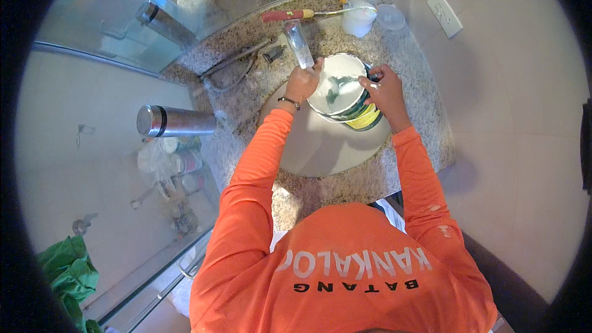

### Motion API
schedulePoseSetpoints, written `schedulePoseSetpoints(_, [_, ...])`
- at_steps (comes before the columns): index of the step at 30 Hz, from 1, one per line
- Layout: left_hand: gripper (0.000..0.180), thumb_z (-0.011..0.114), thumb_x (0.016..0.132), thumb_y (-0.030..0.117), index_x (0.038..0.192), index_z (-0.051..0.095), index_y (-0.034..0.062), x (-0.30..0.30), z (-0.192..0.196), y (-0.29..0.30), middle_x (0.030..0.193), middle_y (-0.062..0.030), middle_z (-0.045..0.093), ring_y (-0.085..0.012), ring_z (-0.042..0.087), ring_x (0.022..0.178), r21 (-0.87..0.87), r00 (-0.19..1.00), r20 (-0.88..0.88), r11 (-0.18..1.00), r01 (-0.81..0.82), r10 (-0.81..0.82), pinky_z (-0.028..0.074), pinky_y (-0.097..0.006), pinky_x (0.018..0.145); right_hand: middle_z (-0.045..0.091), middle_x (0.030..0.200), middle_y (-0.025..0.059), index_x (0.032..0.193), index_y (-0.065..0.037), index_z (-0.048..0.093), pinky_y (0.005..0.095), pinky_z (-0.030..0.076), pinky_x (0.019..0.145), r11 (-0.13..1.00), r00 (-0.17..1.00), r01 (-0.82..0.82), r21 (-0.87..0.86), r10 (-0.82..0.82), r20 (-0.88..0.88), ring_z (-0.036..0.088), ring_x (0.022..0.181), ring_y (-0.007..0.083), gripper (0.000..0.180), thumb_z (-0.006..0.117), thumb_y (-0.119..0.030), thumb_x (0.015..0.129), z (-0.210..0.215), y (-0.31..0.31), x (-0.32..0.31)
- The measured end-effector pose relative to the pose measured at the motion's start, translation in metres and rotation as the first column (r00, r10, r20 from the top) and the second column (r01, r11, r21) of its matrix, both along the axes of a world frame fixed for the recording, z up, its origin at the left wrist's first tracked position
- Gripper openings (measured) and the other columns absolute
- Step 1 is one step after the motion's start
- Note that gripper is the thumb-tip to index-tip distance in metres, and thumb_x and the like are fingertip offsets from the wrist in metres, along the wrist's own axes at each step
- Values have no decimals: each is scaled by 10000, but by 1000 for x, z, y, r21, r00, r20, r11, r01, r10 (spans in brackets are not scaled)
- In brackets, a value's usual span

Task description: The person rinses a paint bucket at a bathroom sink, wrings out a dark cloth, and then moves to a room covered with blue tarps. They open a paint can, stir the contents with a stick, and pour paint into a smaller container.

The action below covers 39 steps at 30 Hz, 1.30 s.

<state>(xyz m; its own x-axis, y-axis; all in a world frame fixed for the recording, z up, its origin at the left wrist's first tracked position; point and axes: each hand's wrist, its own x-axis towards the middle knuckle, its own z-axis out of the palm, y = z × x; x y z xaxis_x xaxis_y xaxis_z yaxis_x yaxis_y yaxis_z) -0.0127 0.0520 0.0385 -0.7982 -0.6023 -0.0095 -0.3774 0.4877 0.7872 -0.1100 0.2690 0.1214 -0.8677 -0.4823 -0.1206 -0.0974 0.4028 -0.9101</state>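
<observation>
A round bucket [361, 121] in dark green and yellow stands tilted in the sink basin [320, 151]. Whitish paste [343, 66] coats its inside, with a dark green patch showing through. My left hand [301, 85] is closed at the bucket's left rim, beside a shiny, faucet-like fixture [298, 44]. At the right rim is my right hand [386, 94], its fingers pinched together over the edge and smeared white. What those fingers hold, if anything, is too small to make out.
Behind the basin lie a red-and-yellow-handled tool [287, 16], a white tub [359, 20] and a clear lid [390, 17]. A steel flask [179, 121] sits at the counter's left edge, near a hose [237, 61]. A mirror [216, 0] backs the granite counter [425, 111]; glass [145, 287] stands left.
</observation>
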Motion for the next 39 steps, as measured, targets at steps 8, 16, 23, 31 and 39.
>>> schedulePoseSetpoints(8, [461, 488, 1063, 352, 996, 665, -68, 42, -25, 9, 886, -286, 695, -419, 687, 710, 370, 981, -154, 928, -55, 119, 537, -482, 683, 683, 1048, 244, 1115, 63, 624, 356, 587, 478, 999, 996, 16, -42, -12, 85, 737, 659, 274, 459, 844, -210, 819, -5, -5, -5])
schedulePoseSetpoints(16, [487, 513, 1065, 418, 1022, 693, -32, 90, 0, -3, 802, -89, 692, -233, 637, 701, 61, 965, 261, 997, -38, 21, 510, -392, 702, 676, 1031, 246, 1090, 101, 587, 374, 607, 529, 996, 982, -88, -3, 87, 168, 739, 640, 303, 488, 847, -207, 814, 1, -17, 8])
schedulePoseSetpoints(23, [392, 582, 1037, 336, 991, 710, -31, 61, -37, -20, 891, -108, 744, -219, 651, 770, 250, 995, 91, 966, -60, 38, 511, -385, 733, 586, 1024, 181, 1213, 79, 510, 347, 634, 515, 997, 997, -65, -35, 66, 40, 713, 797, 246, 556, 841, -109, 809, -2, -31, 30])
schedulePoseSetpoints(31, [397, 653, 954, 238, 1239, 632, -36, 24, -47, -11, 1066, -221, 740, -347, 707, 1020, -153, 965, 207, 969, 196, -163, 516, -449, 902, 565, 947, 121, 1347, -9, 499, 329, 620, 513, 999, 998, -44, -6, 44, -48, 686, 711, 191, 661, 853, -148, 806, -1, -22, 45])
schedulePoseSetpoints(39, [408, 595, 956, 282, 1224, 647, -21, 38, -64, -25, 1106, -341, 663, -493, 634, 1056, -131, 970, 151, 968, 213, -193, 501, -521, 943, 676, 743, 136, 1281, 14, 538, 359, 548, 490, 992, 993, -121, -43, 121, -6, 717, 660, 229, 609, 840, -159, 781, 15, -30, 54])
